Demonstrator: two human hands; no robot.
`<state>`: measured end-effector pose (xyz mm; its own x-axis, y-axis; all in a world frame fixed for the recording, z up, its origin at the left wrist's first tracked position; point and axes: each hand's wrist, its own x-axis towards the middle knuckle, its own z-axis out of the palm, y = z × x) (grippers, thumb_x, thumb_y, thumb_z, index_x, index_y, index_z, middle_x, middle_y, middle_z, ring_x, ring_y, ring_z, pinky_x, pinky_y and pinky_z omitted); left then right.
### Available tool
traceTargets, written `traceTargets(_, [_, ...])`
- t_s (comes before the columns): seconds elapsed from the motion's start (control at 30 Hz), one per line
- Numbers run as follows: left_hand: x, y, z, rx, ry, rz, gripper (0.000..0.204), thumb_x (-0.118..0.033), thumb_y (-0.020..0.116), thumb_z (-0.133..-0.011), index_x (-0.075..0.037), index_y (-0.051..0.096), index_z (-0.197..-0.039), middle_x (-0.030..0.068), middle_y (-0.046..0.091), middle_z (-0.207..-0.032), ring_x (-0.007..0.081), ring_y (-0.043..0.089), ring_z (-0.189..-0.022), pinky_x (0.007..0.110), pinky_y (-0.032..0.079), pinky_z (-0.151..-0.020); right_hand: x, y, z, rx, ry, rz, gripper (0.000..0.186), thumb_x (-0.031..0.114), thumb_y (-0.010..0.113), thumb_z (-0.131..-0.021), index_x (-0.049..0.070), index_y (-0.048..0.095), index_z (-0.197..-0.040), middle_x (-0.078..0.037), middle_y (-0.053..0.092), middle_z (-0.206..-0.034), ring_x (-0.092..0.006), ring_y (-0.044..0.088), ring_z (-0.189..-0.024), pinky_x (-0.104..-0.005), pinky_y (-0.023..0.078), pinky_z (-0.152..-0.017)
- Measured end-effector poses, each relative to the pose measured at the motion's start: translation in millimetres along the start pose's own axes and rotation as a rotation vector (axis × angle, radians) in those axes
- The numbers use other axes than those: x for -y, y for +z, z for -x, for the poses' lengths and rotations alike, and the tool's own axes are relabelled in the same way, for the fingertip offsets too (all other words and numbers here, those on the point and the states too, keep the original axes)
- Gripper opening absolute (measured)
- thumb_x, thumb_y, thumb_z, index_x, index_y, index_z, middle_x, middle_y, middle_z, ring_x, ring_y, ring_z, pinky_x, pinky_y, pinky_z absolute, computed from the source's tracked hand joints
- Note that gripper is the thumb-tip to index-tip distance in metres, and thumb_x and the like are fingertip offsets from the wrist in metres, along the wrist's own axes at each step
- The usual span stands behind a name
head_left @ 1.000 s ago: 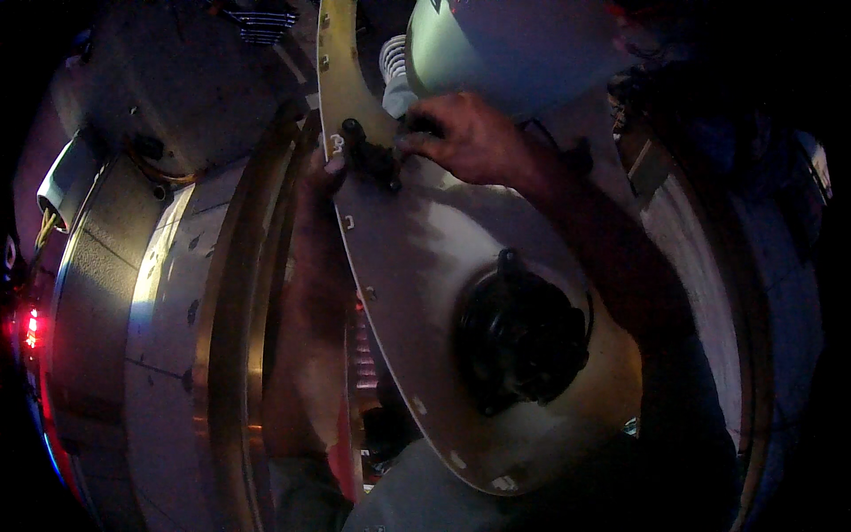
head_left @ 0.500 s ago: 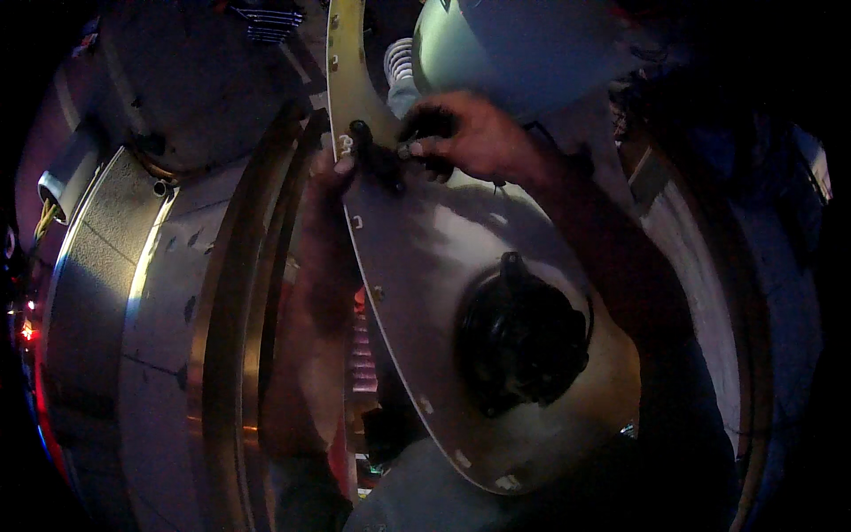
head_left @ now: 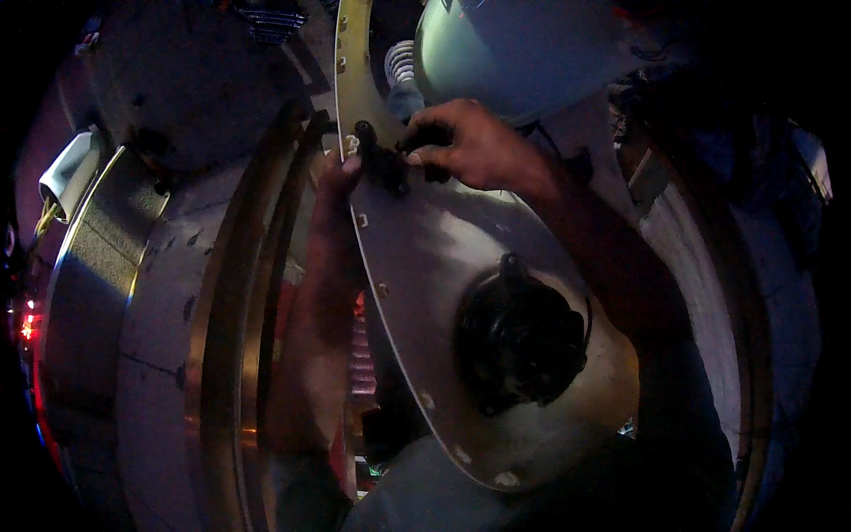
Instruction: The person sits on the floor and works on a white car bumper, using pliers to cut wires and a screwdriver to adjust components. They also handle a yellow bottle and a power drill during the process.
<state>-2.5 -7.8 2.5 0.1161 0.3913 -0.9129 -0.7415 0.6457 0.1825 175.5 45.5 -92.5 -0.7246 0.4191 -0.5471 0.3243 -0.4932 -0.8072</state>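
Note:
A long pale curved panel (head_left: 417,257), with clips along its left edge, lies across the middle of the view. A round black housing (head_left: 521,341) sits on its wide lower part, and a smaller black fitting (head_left: 381,167) higher up. My left hand (head_left: 337,182) is closed on the panel's left edge beside that fitting, thumb over the rim, other fingers hidden behind. My right hand (head_left: 474,146) is pinched just right of the fitting, close to or touching it; what is between its fingertips is too dark to make out.
A large pale, glossy rounded object (head_left: 487,49) stands behind, beside a ribbed white hose (head_left: 399,60). A row of metal tools (head_left: 270,22) lies at the top. Long brown beams (head_left: 222,337) run along the left, with a pale object with yellow wires (head_left: 71,173) farther out.
The panel and both hands appear slightly farther right in the view than a second ago, as does the background at the top. My right hand's fingers have shifted slightly beside the fitting.

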Motion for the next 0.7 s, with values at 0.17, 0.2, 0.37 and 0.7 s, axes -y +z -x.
traceTargets(0.17, [-3.4, 10.3, 2.7, -0.154, -0.033, -0.130, 0.036, -0.035, 0.058, -0.087, -0.008, 0.053, -0.111, 0.0059, 0.059, -0.096, 0.0180, 0.058, -0.087, 0.033, 0.049, -0.078, 9.7, 0.6, 3.5, -0.053, -0.063, 0.272, 0.029, 0.014, 0.071, -0.077, 0.000, 0.064, -0.102, -0.022, 0.066, -0.084, -0.0305, 0.067, -0.078, -0.0381, 0.052, -0.073])
traceTargets(0.2, [-4.2, 11.5, 2.8, -0.163, -0.039, -0.123, 0.037, -0.035, 0.058, -0.087, -0.008, 0.052, -0.111, 0.0061, 0.058, -0.096, 0.0184, 0.058, -0.087, 0.033, 0.049, -0.078, 9.9, 0.8, 3.6, -0.046, -0.024, 0.218, 0.024, 0.011, 0.069, -0.079, -0.001, 0.063, -0.099, -0.018, 0.065, -0.082, -0.0249, 0.065, -0.074, -0.0357, 0.051, -0.069])
traceTargets(0.37, [6.3, -4.6, -2.7, -0.126, -0.075, -0.088, 0.039, -0.033, 0.057, -0.086, -0.007, 0.050, -0.115, 0.0079, 0.057, -0.100, 0.0194, 0.058, -0.091, 0.033, 0.049, -0.080, -12.2, 6.6, -0.5, -0.049, 0.121, -0.073, 0.011, 0.004, 0.065, -0.086, -0.002, 0.061, -0.093, -0.008, 0.064, -0.077, -0.0141, 0.060, -0.069, -0.0303, 0.050, -0.063])
traceTargets(0.7, [4.1, 2.4, 6.4, -0.049, 0.048, 0.035, 0.044, -0.029, 0.055, -0.087, -0.004, 0.046, -0.121, 0.0115, 0.057, -0.108, 0.0212, 0.058, -0.096, 0.035, 0.047, -0.087, -10.1, 9.6, 0.0, 0.013, 0.218, -0.367, 0.015, 0.008, 0.067, -0.087, 0.000, 0.059, -0.096, -0.007, 0.063, -0.081, -0.0140, 0.061, -0.070, -0.0292, 0.052, -0.064])
